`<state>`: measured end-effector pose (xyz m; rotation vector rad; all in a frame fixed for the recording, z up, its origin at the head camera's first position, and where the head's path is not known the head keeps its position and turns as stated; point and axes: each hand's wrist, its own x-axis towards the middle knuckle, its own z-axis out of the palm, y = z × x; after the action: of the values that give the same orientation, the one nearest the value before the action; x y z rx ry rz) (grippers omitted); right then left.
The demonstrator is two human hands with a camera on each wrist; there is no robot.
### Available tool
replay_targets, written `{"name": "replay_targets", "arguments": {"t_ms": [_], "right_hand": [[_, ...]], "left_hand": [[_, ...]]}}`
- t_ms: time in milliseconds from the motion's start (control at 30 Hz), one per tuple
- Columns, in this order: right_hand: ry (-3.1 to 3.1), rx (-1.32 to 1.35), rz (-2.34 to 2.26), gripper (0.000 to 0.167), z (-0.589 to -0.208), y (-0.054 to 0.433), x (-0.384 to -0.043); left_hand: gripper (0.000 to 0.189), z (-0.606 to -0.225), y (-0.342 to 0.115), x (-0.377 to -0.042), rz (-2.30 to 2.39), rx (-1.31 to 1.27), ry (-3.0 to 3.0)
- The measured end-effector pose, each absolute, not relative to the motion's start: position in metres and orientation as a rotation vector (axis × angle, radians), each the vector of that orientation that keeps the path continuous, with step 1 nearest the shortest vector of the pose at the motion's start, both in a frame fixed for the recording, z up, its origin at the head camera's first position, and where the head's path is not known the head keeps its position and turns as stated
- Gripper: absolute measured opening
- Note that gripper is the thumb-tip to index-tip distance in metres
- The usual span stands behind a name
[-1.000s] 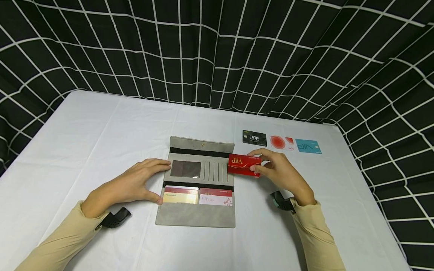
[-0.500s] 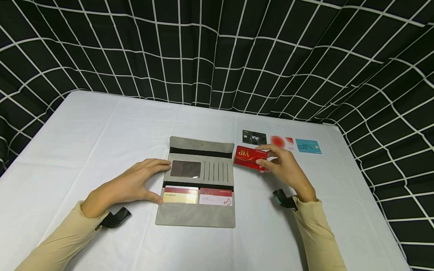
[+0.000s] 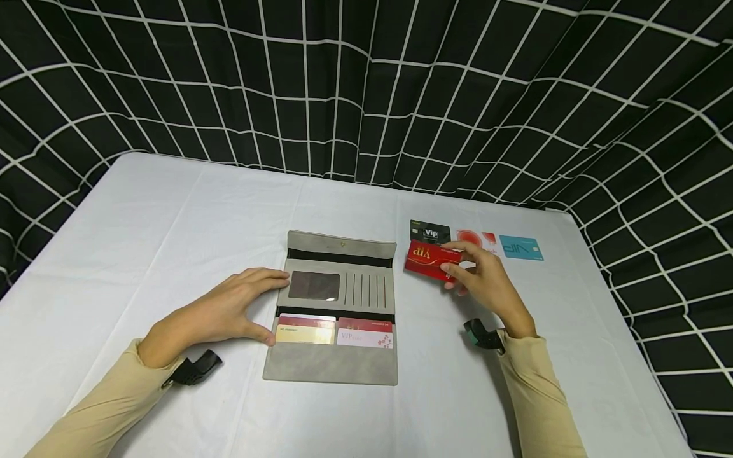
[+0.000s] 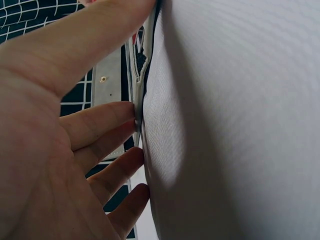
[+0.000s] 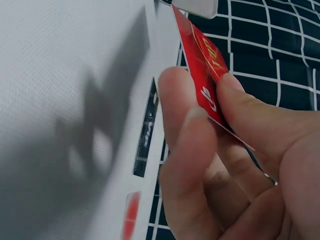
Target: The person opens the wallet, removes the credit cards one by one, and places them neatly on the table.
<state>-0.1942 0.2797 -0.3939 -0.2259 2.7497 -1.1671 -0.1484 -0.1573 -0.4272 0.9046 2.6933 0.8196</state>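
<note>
A grey wallet (image 3: 329, 366) lies unfolded on the white table, with several cards tucked in its lower pockets, among them a gold card (image 3: 303, 335) and a pink VIP card (image 3: 366, 338). Along the wallet's left edge rests my left hand (image 3: 229, 312), fingers extended and thumb at the lower pocket. My right hand (image 3: 487, 280) pinches a red VIP card (image 3: 426, 259) between thumb and fingers, to the right of the wallet. The red card is tilted above the cloth and overlaps the lower edge of a black VIP card (image 3: 431, 231) in the head view.
Beyond the right hand, a white card with a red circle (image 3: 469, 238) and a teal card (image 3: 520, 247) lie in a row with the black one. A black curtain with a white grid (image 3: 321, 83) hangs behind the table (image 3: 200, 222).
My right hand has drawn the red VIP card away from the wallet's right edge, moving right and toward the back. The left hand and wallet have stayed put.
</note>
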Motion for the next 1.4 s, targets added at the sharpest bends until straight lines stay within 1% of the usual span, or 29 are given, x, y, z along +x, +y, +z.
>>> {"name": "replay_targets", "arguments": {"t_ms": [633,767,933,1067,1400], "right_hand": [[2.785,-0.096,-1.233,0.049,-0.407,0.289,-0.204],[2.757,-0.074,-1.208,0.055,-0.408,0.289,-0.204],[2.740,-0.032,-1.106,0.070,-0.408,0.288,-0.203],[2.716,-0.023,-1.091,0.079,-0.409,0.288,-0.202],[2.770,-0.044,-0.988,0.077,-0.416,0.289,-0.203]], "left_hand": [[0.095,-0.428,-0.158,-0.149,0.814,0.906,2.692],[0.095,-0.428,-0.159,-0.149,0.809,0.903,2.693],[0.096,-0.429,-0.159,-0.149,0.797,0.904,2.700],[0.095,-0.430,-0.159,-0.149,0.801,0.906,2.697],[0.095,-0.429,-0.159,-0.149,0.811,0.905,2.693]]}}
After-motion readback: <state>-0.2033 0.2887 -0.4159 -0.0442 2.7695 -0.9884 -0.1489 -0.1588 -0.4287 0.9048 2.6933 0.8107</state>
